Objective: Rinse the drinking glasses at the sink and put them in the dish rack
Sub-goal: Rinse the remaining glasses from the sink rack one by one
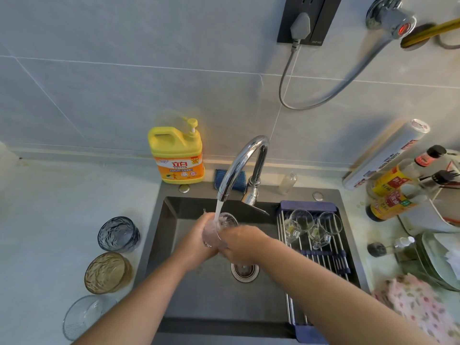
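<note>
Over the dark sink I hold a clear drinking glass under the stream running from the chrome faucet. My left hand wraps round the glass body from the left. My right hand grips its right side, fingers at the rim. Much of the glass is hidden by both hands. On the roll-up dish rack across the sink's right part lie two clear glass mugs. On the counter to the left stand a blue glass, an amber glass and a clear glass.
A yellow detergent bottle and a blue sponge sit behind the sink. Sauce bottles, a foil roll, stacked plates and a floral cloth crowd the right counter. The drain is below my hands.
</note>
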